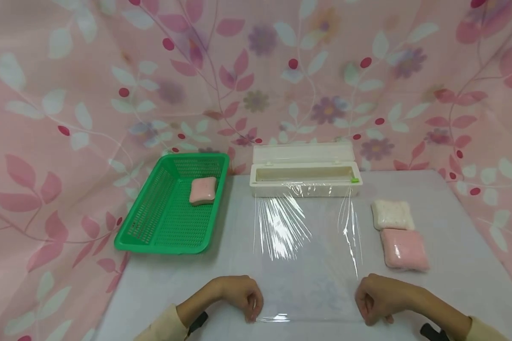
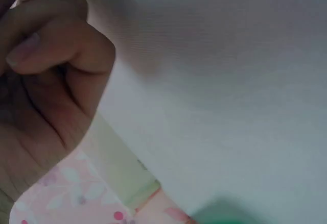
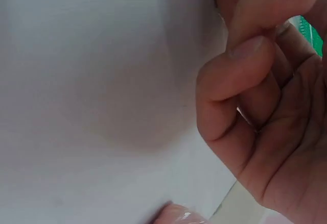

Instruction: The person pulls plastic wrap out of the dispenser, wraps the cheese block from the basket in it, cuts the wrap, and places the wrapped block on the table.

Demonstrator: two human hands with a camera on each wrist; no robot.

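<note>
A sheet of clear plastic wrap (image 1: 311,265) stretches over the table from a white wrap dispenser box (image 1: 306,190), whose lid (image 1: 303,152) stands raised. My left hand (image 1: 243,297) pinches the near left corner of the sheet. At the near right corner, my right hand (image 1: 379,298) pinches the same edge. Curled fingers of the left hand (image 2: 56,66) fill the upper left of the left wrist view. The right wrist view shows the right hand (image 3: 271,101) with its fingers bent inward; the film itself is hard to make out there.
To the left stands a green basket (image 1: 153,248) with a pink soap-like block (image 1: 203,190) inside. On the right lie a white wrapped block (image 1: 392,215) and a pink wrapped block (image 1: 405,249), touching. A flowered curtain (image 1: 256,71) hangs behind the white table (image 1: 465,265).
</note>
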